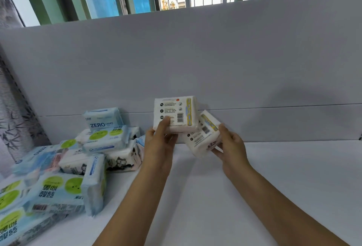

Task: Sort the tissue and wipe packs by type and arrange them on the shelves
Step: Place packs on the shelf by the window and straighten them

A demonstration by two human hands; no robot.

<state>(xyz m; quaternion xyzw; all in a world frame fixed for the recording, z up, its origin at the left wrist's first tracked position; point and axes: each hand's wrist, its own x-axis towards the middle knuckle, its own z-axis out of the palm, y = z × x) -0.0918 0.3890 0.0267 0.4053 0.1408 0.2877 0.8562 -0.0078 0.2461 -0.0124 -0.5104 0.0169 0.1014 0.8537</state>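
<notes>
Holding two matching white tissue packs above the bare white bench (274, 187), the person has one in each grip: the left hand (159, 144) clasps the upright pack (175, 114) from below with the thumb laid on its printed face, and the right hand (231, 144) clasps the tilted pack (203, 134) by its lower right corner. The tilted pack sits just right of and below the upright pack, their near edges meeting or nearly so. Both carry a barcode, a column of round icons with small print too fine to read, and a yellow patterned side strip, so they appear to be of one type. A sound next move would be to square the two together, printed faces alike, and set them down as a pair right of the upright pack, where the bench lies open, well apart from the unsorted heap (58, 167) to its left. Loose film wrap may slip, so a firm hold at the pack bodies seems wise. In the heap, left of the upright pack, a pale blue pack (102, 118) reads "ZERO LEAKS"; others bear green circles with Chinese characters (105, 140), and some show dark cartoon figures (123, 157). No shelf tiers can be made out; a grey panel (176, 59) stands behind the upright pack.
</notes>
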